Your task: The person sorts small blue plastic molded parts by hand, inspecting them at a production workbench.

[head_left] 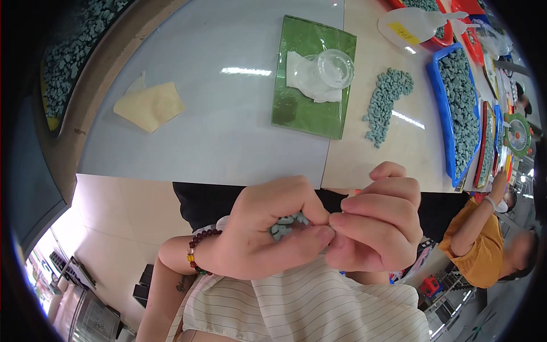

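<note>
My left hand (pixel 256 239) is curled in front of my body, its palm cupping several small grey-green stone-like pieces (pixel 281 228). Its thumb and index fingertips meet in a pinch. Close against them is my right hand (pixel 380 222), with thumb and fingers also drawn together. Whatever lies between the fingertips is too small or hidden to make out. Beyond the hands, a loose pile of the same grey-green pieces (pixel 383 105) lies on the table. To its left a green glass-like slab (pixel 310 119) carries a folded white tissue (pixel 295 68) and a small clear round dish (pixel 335 68).
A blue tray (pixel 446 128) full of the pieces stands right of the pile. A translucent squeeze bottle (pixel 401 25) lies near red containers at the far right. Yellowish paper (pixel 151 107) rests on the left tabletop (pixel 211 125). Another person (pixel 476 239) sits at the right.
</note>
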`<state>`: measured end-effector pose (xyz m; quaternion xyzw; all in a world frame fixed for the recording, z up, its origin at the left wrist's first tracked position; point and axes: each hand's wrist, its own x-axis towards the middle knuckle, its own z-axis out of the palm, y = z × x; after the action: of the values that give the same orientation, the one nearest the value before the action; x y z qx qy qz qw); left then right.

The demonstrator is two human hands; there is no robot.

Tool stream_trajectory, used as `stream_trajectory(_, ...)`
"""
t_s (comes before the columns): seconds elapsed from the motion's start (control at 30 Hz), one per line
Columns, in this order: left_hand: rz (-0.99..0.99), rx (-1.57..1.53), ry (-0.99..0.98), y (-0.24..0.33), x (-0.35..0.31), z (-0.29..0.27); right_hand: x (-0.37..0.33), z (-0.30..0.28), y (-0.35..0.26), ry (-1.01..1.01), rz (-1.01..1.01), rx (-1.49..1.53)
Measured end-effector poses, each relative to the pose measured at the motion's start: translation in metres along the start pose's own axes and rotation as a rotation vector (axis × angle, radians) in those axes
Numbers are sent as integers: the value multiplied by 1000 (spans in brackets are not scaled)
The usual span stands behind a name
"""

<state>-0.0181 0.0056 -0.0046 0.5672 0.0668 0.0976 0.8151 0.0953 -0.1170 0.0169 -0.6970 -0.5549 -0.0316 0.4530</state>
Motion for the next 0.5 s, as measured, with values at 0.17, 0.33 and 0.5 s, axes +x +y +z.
stream_trajectory(0.17,137,98,-27,-1,2,-4,0,6,1,27,95,198)
stream_trajectory(0.33,135,50,-9,1,0,-5,7,1,1,2,141,321)
stream_trajectory(0.5,138,51,-9,-1,-3,-7,9,-1,2,-66,82,244)
